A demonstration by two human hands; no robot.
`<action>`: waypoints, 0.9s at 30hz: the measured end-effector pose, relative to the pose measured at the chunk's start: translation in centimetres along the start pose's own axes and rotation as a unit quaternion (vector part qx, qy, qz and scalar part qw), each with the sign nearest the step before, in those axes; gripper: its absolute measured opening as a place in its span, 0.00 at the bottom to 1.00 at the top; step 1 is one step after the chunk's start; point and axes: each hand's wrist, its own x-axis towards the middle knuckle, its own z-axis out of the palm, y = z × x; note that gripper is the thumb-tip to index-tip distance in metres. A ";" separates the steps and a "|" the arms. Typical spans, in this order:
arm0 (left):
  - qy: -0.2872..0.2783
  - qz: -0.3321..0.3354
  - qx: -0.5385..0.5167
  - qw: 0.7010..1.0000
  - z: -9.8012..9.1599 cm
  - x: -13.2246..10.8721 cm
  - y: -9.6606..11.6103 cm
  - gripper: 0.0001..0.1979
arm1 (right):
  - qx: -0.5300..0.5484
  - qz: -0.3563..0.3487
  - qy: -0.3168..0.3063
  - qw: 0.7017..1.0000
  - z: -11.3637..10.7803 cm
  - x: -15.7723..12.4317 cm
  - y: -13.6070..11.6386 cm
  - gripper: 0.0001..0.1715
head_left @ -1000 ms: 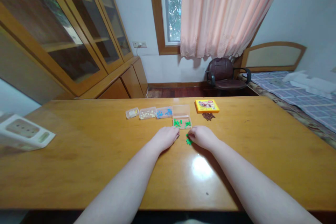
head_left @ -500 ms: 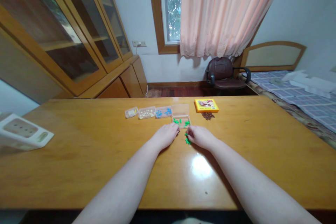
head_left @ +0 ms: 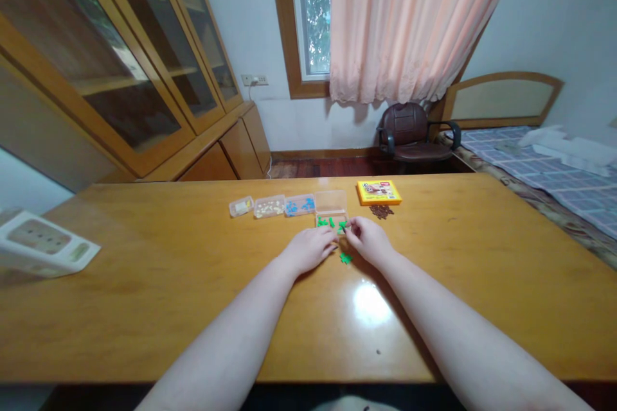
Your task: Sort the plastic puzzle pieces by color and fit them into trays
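My left hand point(head_left: 311, 249) rests on the table at the front edge of a clear plastic box point(head_left: 331, 212), fingers a little apart, with nothing visible in them. My right hand point(head_left: 370, 239) is at the box's right front corner, thumb and fingers pinched together at a small green piece point(head_left: 342, 225); the fingers partly hide it. More green pieces point(head_left: 322, 222) lie inside the box, whose lid is folded back. A small green cluster point(head_left: 346, 258) lies on the table between my hands, just in front of the box.
Left of the box stand clear boxes with blue pieces point(head_left: 299, 205), cream pieces point(head_left: 270, 207) and a small pale item point(head_left: 241, 207). Back right, a yellow box point(head_left: 378, 192) has brown pieces point(head_left: 382, 211) before it. A white device point(head_left: 45, 244) stands at the table's left.
My right hand has moved forward from beside the green cluster to the box. The left hand has shifted slightly right. The green bit beside the cluster no longer lies there.
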 end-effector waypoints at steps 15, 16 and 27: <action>-0.047 0.036 -0.003 0.998 0.1 -0.3 0.2 0.11 | 0.058 -0.081 -0.202 0.974 -1.9 -0.3 1.2 0.07; -0.046 0.033 -0.003 0.998 0.1 -0.3 0.2 0.10 | 0.062 -0.085 -0.208 0.972 -1.9 -0.3 1.3 0.07; 0.041 -0.009 -0.033 0.999 0.1 -0.2 -0.1 0.08 | 0.051 -0.109 -0.211 0.970 -1.0 -0.3 1.6 0.09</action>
